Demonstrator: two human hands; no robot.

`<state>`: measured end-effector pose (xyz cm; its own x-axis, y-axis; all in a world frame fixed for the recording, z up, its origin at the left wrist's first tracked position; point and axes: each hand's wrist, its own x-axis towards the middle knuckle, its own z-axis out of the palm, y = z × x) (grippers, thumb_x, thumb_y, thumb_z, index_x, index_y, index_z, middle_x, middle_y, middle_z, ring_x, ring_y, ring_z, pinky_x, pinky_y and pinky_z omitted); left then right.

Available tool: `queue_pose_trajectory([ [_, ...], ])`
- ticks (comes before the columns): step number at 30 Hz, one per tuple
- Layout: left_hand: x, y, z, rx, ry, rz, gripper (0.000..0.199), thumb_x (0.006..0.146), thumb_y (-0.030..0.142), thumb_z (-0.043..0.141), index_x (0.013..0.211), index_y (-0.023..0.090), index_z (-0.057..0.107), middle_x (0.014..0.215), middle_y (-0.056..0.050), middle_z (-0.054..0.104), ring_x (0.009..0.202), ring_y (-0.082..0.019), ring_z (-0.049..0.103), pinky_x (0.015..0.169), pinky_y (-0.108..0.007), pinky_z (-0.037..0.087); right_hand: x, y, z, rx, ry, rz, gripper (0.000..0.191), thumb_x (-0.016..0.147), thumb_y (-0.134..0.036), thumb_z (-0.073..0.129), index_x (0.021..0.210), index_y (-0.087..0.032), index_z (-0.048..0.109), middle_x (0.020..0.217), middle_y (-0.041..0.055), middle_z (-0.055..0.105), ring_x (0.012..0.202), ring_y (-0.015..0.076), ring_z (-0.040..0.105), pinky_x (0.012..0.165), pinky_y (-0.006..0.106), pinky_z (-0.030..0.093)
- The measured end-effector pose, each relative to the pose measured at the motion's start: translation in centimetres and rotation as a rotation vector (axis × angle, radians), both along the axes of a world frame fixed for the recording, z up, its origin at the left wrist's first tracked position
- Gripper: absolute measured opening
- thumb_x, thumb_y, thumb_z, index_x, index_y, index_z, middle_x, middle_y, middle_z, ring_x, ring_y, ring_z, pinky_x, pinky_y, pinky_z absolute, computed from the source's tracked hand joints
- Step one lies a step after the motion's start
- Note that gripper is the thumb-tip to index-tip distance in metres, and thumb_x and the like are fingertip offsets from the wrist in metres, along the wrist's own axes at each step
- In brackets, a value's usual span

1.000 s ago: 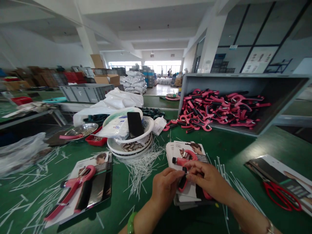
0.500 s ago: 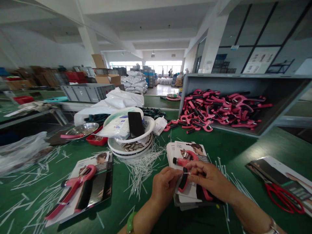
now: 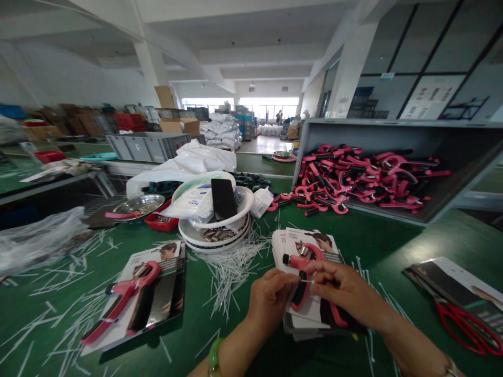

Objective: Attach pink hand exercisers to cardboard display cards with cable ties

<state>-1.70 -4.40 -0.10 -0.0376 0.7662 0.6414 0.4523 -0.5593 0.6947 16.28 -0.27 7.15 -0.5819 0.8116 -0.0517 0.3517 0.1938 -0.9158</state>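
Observation:
A pink and black hand grip strengthener (image 3: 300, 297) lies on a stack of printed backing cards (image 3: 288, 317) in front of me. A thin white zip tie (image 3: 306, 281) crosses its black handle. My left hand (image 3: 269, 296) is closed, pinching the tie's left end at thumb and fingertips. On the other side of the handle, my right hand (image 3: 343, 290) pinches the tie's right end. Both hands partly cover the grip and the top card. To the left, another hand grip strengthener (image 3: 143, 303) rests on its own card (image 3: 167, 293).
A tipped grey crate (image 3: 428, 214) spills many pink grips at back right. Loose zip ties (image 3: 228, 277) are strewn across the green table. Stacked white bowls (image 3: 214, 243) hold metal springs, with a phone (image 3: 223, 199) on top. Red-handled scissors (image 3: 466, 324) lie at right on cards.
The whole view has shifted slightly, so things appear a little further right. Both hands keep their pinch on the zip tie at the grip's handle, with hardly any movement.

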Motion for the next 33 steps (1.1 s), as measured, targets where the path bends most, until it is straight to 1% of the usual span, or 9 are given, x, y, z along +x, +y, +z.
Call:
queue_pose_trajectory([
  [3,0.02,0.07,-0.04,-0.012,0.005,-0.002,0.02,0.083,0.01,0.052,0.089,0.019,0.07,0.074,-0.004,0.067,0.066,-0.01,0.062,0.059,-0.018,0.048,0.24,0.08,-0.36,-0.001,0.017,-0.001,0.029,0.078,-0.037,0.062,0.101,-0.019,0.06,0.075,0.0003,0.066,0.071,0.0152,0.062,0.065,0.027,0.049],
  [6,0.07,0.12,0.05,0.017,-0.001,-0.008,0.019,0.083,0.011,0.053,0.088,0.018,0.07,0.074,-0.004,0.068,0.066,-0.01,0.062,0.059,-0.017,0.048,0.28,0.22,-0.47,0.001,0.01,0.011,0.03,0.078,-0.037,0.062,0.102,-0.019,0.06,0.074,0.0001,0.066,0.07,0.015,0.062,0.065,0.027,0.048],
  [10,0.09,0.11,0.21,0.022,-0.008,-0.01,0.019,0.084,0.012,0.052,0.087,0.018,0.07,0.073,-0.004,0.068,0.065,-0.01,0.061,0.059,-0.018,0.048,0.13,0.3,-0.25,0.008,-0.016,0.009,0.029,0.077,-0.037,0.062,0.1,-0.019,0.061,0.071,-0.0007,0.064,0.067,0.0147,0.06,0.062,0.026,0.047],
  [16,0.09,0.11,0.14,-0.006,-0.017,-0.024,0.018,0.084,0.015,0.053,0.087,0.019,0.07,0.074,-0.004,0.069,0.066,-0.011,0.062,0.06,-0.019,0.048,0.05,0.4,0.07,-0.015,-0.03,0.039,0.029,0.077,-0.038,0.062,0.1,-0.02,0.061,0.072,0.0001,0.066,0.068,0.0157,0.062,0.063,0.027,0.049],
  [21,0.06,0.24,0.06,-0.016,-0.053,-0.02,0.018,0.082,0.01,0.055,0.086,0.019,0.07,0.073,-0.003,0.068,0.066,-0.011,0.061,0.06,-0.019,0.048,-0.06,0.49,0.19,-0.037,-0.015,0.046,0.031,0.075,-0.04,0.064,0.099,-0.02,0.061,0.072,-0.0001,0.066,0.069,0.0162,0.063,0.062,0.027,0.05],
  [26,0.0,0.29,-0.11,-0.007,-0.054,-0.025,0.017,0.082,0.009,0.055,0.085,0.018,0.07,0.072,-0.003,0.068,0.066,-0.011,0.061,0.061,-0.019,0.048,-0.03,0.53,0.04,-0.08,0.005,0.048,0.031,0.076,-0.038,0.064,0.101,-0.02,0.06,0.074,-0.0005,0.066,0.07,0.0149,0.063,0.064,0.026,0.048],
  [33,-0.03,0.28,-0.11,-0.008,-0.041,-0.027,0.016,0.083,0.013,0.055,0.085,0.017,0.07,0.072,-0.003,0.068,0.065,-0.01,0.061,0.059,-0.018,0.047,-0.15,0.58,0.16,-0.085,-0.026,0.057,0.029,0.076,-0.037,0.063,0.1,-0.019,0.059,0.072,-0.001,0.065,0.068,0.014,0.061,0.062,0.025,0.045],
])
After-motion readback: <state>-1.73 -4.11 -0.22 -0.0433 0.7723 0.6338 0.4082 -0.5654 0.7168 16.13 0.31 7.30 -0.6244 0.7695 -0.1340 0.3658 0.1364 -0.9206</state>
